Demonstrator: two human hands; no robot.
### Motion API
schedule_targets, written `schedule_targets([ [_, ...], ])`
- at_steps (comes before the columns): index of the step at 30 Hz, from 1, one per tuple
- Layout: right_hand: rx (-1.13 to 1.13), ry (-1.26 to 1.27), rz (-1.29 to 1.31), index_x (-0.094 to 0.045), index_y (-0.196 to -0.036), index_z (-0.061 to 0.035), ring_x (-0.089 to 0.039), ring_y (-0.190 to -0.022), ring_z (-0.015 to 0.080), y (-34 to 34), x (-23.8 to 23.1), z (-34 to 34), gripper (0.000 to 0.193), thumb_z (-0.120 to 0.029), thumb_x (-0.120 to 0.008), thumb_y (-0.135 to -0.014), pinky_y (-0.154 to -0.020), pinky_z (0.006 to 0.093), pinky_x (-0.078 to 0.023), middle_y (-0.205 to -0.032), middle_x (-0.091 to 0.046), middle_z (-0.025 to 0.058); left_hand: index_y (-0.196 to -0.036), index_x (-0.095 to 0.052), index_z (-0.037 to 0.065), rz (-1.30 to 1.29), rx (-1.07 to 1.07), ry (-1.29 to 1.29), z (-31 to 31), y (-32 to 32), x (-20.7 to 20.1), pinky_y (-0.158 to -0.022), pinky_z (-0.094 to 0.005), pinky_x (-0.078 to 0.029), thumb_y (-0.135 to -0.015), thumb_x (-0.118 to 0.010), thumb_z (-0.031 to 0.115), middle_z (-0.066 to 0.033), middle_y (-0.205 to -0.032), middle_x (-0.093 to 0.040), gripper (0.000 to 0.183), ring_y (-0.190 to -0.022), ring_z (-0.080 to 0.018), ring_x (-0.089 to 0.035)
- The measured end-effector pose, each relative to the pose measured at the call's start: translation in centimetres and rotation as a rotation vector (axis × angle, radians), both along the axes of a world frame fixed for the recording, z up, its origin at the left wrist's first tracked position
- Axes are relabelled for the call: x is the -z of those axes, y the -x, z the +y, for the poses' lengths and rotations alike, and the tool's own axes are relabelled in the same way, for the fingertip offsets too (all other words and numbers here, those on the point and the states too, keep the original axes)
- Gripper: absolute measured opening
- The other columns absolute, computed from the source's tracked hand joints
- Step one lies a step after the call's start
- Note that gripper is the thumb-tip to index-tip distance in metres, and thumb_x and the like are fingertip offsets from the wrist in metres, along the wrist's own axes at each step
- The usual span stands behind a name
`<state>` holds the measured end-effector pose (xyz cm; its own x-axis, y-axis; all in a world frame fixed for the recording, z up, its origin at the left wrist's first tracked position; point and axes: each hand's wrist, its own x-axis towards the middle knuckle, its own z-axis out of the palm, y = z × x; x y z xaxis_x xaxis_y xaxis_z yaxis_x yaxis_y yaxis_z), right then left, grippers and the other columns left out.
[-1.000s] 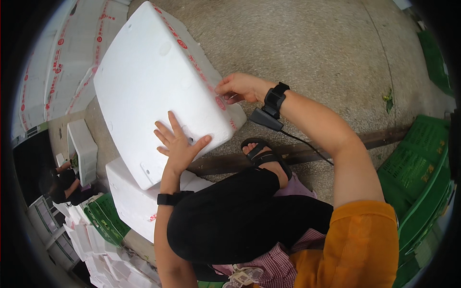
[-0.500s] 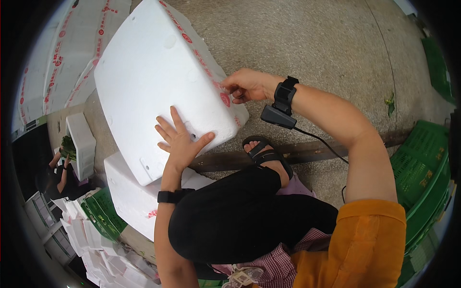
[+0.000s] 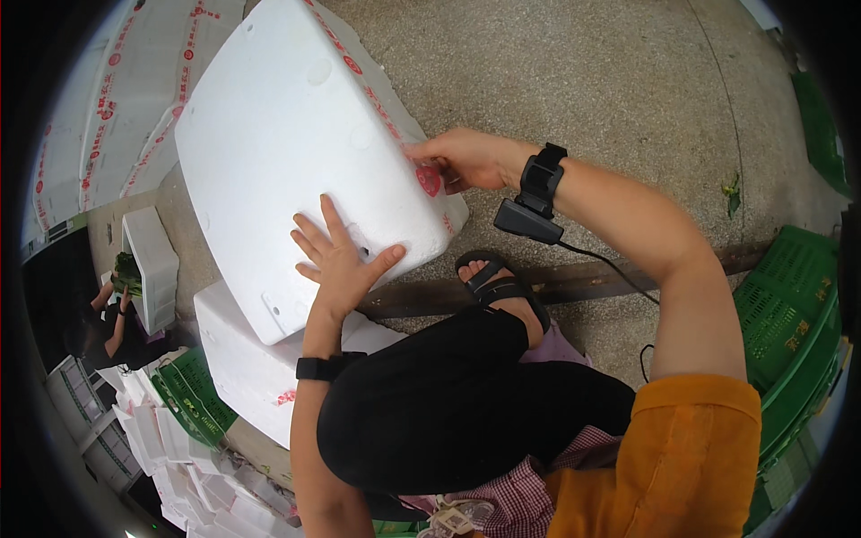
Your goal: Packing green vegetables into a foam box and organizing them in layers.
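A large white foam box [image 3: 287, 152] lies tilted in front of me, a smooth broad face turned up. My left hand [image 3: 341, 269] rests flat on that face near its lower corner, fingers spread. Clear packing tape [image 3: 429, 179] with red print runs along the box's right side. Against that side, my right hand [image 3: 462, 160] has its fingers bent and closed at the tape, with the fingertips partly hidden. Beneath the tilted box, a second white foam box [image 3: 247, 359] shows at its lower left.
Taped white boxes [image 3: 117, 108] stand at the far left. A person [image 3: 121, 332] there handles leafy greens [image 3: 127, 273] by an open foam box [image 3: 152, 269]. Green crates [image 3: 789, 314] are stacked at right. A raised floor edge [image 3: 574, 282] crosses near my sandalled foot [image 3: 502, 287].
My right hand has come in closer against the taped side of the box, its fingers pressing in at the tape. The left hand stays in place.
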<state>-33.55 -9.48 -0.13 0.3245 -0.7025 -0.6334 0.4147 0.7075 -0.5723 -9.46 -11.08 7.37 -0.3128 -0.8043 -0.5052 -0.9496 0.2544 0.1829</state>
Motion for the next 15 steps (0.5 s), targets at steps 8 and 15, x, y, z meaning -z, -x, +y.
schedule_targets([
  [8,0.1,0.125,-0.151,-0.061,-0.106,-0.0021,-0.053,-0.085,0.0145,-0.1,0.6,1.4,0.04,-0.031,-0.071,-0.08,-0.076,0.0298,-0.04,-0.094,-0.061,0.0053,-0.145,0.005,0.006,0.023,0.009,0.001,0.2,0.3,0.1,-0.093,-0.074,0.001,-0.059,-0.067,0.072,-0.0409,-0.139,0.017,0.13,-0.129,-0.0568,0.017],
  [15,0.182,0.158,-0.243,-0.059,-0.081,-0.0063,-0.057,-0.076,0.011,-1.3,-0.8,12.1,0.019,-0.023,-0.065,-0.086,-0.075,0.0272,-0.047,-0.079,-0.059,0.001,-0.145,0.004,0.007,0.003,0.023,0.029,0.2,0.3,0.5,-0.093,-0.0746,-0.001,-0.06,-0.069,0.069,-0.0413,-0.139,0.014,0.128,-0.13,-0.0572,0.014],
])
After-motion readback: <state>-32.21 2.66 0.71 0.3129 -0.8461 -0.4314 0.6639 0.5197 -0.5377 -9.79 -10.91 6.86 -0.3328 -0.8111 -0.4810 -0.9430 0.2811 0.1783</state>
